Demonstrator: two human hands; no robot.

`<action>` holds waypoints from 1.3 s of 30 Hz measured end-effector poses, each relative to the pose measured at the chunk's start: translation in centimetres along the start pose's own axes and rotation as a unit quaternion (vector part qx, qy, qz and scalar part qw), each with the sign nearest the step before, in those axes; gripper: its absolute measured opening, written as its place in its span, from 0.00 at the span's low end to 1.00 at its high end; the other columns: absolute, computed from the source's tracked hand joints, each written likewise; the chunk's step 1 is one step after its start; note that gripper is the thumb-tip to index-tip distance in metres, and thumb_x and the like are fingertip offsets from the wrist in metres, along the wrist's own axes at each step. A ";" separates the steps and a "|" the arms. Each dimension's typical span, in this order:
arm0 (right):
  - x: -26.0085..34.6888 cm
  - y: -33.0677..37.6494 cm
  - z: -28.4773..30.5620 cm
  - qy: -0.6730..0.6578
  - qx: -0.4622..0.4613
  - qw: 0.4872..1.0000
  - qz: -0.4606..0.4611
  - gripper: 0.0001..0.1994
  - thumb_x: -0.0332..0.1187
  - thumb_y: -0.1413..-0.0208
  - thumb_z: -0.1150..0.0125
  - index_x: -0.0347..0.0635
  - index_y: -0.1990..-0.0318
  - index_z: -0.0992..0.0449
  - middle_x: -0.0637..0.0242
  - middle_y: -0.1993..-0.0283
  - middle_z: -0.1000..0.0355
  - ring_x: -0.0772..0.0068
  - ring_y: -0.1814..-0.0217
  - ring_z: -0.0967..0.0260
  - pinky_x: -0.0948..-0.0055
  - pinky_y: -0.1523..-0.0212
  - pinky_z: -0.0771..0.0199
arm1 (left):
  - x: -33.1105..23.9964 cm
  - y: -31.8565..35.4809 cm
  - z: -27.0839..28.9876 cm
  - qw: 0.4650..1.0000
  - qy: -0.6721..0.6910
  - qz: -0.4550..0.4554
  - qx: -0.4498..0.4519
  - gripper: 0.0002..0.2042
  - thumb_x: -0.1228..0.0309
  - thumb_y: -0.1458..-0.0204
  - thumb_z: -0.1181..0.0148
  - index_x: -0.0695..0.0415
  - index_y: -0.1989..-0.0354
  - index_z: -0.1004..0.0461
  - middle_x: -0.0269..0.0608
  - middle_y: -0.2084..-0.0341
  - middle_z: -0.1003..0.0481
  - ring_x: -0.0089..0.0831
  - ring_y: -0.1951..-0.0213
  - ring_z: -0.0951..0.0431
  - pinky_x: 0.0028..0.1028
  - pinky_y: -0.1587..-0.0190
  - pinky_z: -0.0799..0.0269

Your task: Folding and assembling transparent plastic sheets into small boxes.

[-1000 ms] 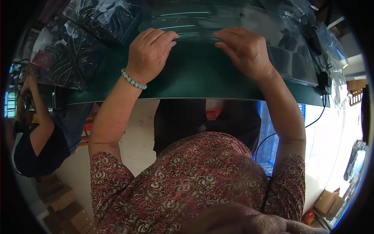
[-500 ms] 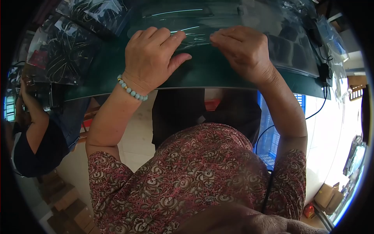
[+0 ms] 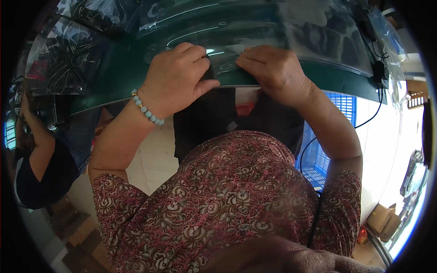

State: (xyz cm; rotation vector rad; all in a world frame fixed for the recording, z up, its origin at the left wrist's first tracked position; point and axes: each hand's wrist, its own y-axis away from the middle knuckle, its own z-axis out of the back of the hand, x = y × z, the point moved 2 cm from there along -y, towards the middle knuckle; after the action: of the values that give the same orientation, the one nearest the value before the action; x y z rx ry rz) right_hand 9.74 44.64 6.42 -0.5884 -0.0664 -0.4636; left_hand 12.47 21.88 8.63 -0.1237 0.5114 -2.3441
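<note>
A clear, shiny plastic film (image 3: 223,55) spans the gap between my two hands at the near edge of the green table (image 3: 107,98). My left hand (image 3: 175,81), with a beaded bracelet at the wrist, has its fingers curled over the film and its thumb sticking out to the right. My right hand (image 3: 274,72) is closed at the film's other side, fingers bent and pressed together. The fingertips of both hands are partly hidden, and the film's outline is hard to make out against the glossy tabletop.
Clear bags with dark coiled cables (image 3: 68,61) lie at the left. Flat clear plastic (image 3: 325,43) covers the table's right part, beside a black corded box (image 3: 380,75). A blue crate (image 3: 342,107) stands below at right. Another person (image 3: 43,166) sits at far left.
Both hands have come nearer to my body, toward the table's front edge. The right hand has shifted slightly left, and the film's glints have moved with them.
</note>
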 end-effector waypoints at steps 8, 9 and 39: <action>0.6 -0.3 -0.7 0.021 0.034 0.999 0.032 0.19 0.25 0.64 0.40 0.37 0.59 0.22 0.60 0.59 0.23 0.57 0.60 0.24 0.64 0.64 0.22 | 2.5 -10.4 -2.1 0.992 -0.033 0.033 -0.114 0.20 0.56 0.44 0.38 0.53 0.48 0.24 0.43 0.40 0.30 0.45 0.37 0.33 0.45 0.38 0.36; 0.8 -0.5 -0.7 0.015 0.046 0.999 0.025 0.18 0.25 0.64 0.39 0.36 0.59 0.22 0.59 0.59 0.23 0.56 0.60 0.24 0.64 0.64 0.21 | 4.4 -10.7 -4.7 0.990 -0.068 0.116 -0.040 0.27 0.46 0.44 0.42 0.47 0.40 0.31 0.42 0.34 0.37 0.45 0.31 0.42 0.52 0.34 0.46; -13.9 -8.3 -8.6 0.088 -0.118 0.968 -0.206 0.16 0.43 0.36 0.49 0.49 0.50 0.19 0.64 0.53 0.21 0.51 0.49 0.25 0.58 0.43 0.27 | 9.7 -7.8 -9.6 0.921 -0.153 0.355 -0.055 0.24 0.49 0.40 0.48 0.54 0.45 0.25 0.41 0.38 0.31 0.43 0.34 0.36 0.48 0.34 0.40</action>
State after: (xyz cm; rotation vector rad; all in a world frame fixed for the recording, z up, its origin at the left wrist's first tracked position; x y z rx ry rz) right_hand -6.98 39.42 0.92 -0.7675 0.0376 -0.9348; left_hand -1.86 23.61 2.33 -0.2975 0.4355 -1.5503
